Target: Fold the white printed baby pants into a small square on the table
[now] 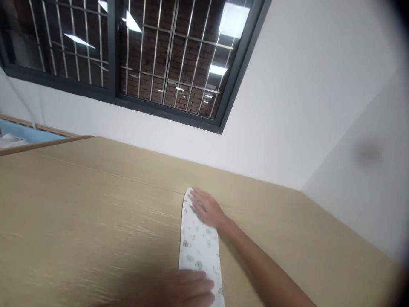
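Observation:
A long white strip of cloth point(200, 245) with a small green and grey print lies flat on the tan table, narrowing toward its rounded far end. Near that far end, my right hand point(207, 209) rests on the cloth with its fingers stretched out to the left. My left hand point(188, 290) is at the bottom of the view, slightly blurred, its fingers extended across the near part of the strip. Neither hand grips the fabric. The near end of the cloth runs out of the picture.
The tan tabletop point(96, 204) has light creases and a seam across it. Behind it stands a white wall point(271, 106) with a dark-framed, barred window point(166, 111). At the far left, a blue-lined container point(38, 134) sits beyond the table's raised edge.

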`<state>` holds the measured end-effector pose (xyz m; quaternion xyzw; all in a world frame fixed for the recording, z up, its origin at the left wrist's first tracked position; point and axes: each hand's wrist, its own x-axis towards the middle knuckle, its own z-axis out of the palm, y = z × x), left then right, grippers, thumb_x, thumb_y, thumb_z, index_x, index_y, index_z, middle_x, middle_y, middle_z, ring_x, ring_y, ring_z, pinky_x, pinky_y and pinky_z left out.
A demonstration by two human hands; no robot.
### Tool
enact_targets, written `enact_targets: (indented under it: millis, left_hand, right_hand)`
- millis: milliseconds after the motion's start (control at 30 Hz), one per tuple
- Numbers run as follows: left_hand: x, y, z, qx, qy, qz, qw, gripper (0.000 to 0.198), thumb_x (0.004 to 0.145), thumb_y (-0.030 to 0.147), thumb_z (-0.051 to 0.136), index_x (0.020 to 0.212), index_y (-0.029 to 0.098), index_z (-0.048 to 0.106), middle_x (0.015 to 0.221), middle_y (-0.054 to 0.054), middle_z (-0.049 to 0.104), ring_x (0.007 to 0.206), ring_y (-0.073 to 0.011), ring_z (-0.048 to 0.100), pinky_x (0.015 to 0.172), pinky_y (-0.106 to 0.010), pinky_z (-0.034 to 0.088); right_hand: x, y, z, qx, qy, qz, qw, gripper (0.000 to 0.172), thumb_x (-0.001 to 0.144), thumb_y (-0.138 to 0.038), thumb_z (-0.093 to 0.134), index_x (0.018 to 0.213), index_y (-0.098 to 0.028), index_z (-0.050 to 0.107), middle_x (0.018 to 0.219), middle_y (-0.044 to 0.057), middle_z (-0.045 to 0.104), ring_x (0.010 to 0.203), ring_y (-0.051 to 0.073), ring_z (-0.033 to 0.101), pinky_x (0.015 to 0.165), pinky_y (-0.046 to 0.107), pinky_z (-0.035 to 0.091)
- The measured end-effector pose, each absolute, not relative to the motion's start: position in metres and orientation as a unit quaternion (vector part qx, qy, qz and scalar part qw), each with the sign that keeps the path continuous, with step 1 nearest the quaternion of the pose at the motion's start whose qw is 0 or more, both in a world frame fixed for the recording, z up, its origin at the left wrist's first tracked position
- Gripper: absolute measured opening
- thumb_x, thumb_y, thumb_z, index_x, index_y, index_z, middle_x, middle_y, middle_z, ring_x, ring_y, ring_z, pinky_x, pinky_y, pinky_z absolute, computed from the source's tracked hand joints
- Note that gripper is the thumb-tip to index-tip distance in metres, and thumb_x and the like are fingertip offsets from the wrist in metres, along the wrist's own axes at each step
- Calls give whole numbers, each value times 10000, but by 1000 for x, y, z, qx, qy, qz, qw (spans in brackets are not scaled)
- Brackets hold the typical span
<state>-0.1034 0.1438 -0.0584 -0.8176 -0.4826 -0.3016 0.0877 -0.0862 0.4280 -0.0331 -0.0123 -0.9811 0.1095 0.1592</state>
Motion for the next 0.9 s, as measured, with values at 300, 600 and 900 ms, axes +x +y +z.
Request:
enact_targets:
  millis: [300, 600, 900]
  left_hand:
    - [-128, 148, -86, -722, -597, -349, 3, 138, 706, 164, 647, 751, 189, 519, 800, 12, 607, 749, -182, 548, 692, -341, 378]
    - [-134, 148, -61, -664, -593, -442, -106, 72, 974, 251, 567, 983, 208, 625, 919, 15, 653, 828, -135, 575, 748, -281, 399]
    - [-123, 131, -43, -805, -437, -401, 21, 286, 897, 234, 655, 1174, 196, 591, 991, -51, 646, 874, -187, 573, 773, -345, 385]
  right_hand:
    - [51, 375, -33, 85, -945, 265, 170, 492, 835, -55, 464, 1272, -242, 590, 1215, 77, 627, 1142, 210, 599, 983, 391, 509]
    - [54, 337, -39, 161, -929, 234, 236, 227, 787, -138, 657, 1008, -169, 613, 914, 76, 615, 795, 175, 552, 677, 310, 450]
    - [69, 313, -33, 193, -866, 327, 325, 132, 775, -105, 620, 891, -161, 592, 757, 31, 567, 661, 126, 509, 569, 262, 373]
